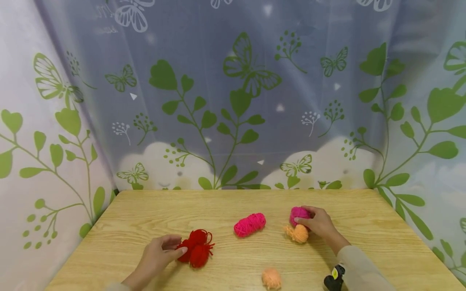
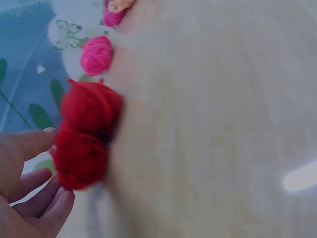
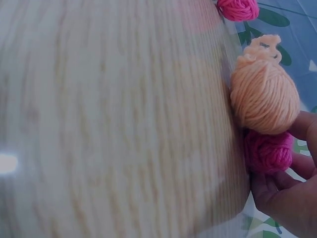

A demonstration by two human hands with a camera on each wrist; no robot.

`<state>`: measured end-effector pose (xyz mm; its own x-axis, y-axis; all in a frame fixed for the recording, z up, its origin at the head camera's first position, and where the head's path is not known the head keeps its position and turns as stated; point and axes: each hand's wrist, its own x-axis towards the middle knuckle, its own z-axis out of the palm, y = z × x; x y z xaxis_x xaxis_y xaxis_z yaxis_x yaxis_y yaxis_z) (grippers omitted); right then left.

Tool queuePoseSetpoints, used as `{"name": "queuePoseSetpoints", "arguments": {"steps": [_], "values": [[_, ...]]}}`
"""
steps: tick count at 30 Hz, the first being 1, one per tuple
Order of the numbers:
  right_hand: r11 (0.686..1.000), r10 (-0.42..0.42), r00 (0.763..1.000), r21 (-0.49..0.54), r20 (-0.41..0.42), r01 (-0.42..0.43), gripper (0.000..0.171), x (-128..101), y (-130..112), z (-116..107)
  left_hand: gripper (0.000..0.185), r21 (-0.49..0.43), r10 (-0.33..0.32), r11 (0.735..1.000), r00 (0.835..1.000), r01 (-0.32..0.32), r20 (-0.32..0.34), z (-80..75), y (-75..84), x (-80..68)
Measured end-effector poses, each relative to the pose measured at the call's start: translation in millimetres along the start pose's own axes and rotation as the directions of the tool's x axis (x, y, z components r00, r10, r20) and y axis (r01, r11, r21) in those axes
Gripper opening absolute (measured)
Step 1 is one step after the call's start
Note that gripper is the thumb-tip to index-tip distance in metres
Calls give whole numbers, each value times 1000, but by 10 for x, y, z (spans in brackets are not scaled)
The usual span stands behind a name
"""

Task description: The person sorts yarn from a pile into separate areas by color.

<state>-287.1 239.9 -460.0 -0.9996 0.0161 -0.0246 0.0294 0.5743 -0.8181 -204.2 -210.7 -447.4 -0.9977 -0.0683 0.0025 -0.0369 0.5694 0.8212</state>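
Observation:
On the left, several small red yarn balls (image 1: 199, 255) lie bunched together, loose strands poking out at their right. My left hand (image 1: 156, 254) holds the leftmost one, its thumb across the front; two red balls (image 2: 81, 158) show beyond the fingers in the left wrist view. Over at the right, my right hand (image 1: 320, 222) grips a magenta yarn ball (image 1: 299, 215) between thumb and fingers. A peach yarn ball (image 1: 300, 233) with a frayed tail sits right in front of it, and in the right wrist view this peach ball (image 3: 265, 94) partly covers the magenta one.
Between the hands lies an oblong hot-pink yarn skein (image 1: 249, 224). Another peach ball (image 1: 271, 279) is at the table's near side. A black object with a yellow spot (image 1: 334, 278) shows beside the right sleeve. Patterned curtain (image 1: 218, 121) encloses the wooden table (image 1: 164, 206).

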Motion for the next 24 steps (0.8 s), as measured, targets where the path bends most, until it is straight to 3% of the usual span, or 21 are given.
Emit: {"name": "queuePoseSetpoints", "arguments": {"steps": [9, 19, 24], "values": [[1000, -4, 1000, 18, -6, 4, 65, 0, 5, -2, 37, -64, 141, 988, 990, -140, 3, 62, 371, 164], [1000, -15, 1000, 17, -14, 15, 62, -1, -1, 9, 42, -128, 220, 969, 973, -210, 65, 386, 669, 338], [1000, -11, 1000, 7, -9, 11, 62, 2, 5, 18, 45, -151, 280, 953, 953, -262, 113, 579, 775, 414]]}}
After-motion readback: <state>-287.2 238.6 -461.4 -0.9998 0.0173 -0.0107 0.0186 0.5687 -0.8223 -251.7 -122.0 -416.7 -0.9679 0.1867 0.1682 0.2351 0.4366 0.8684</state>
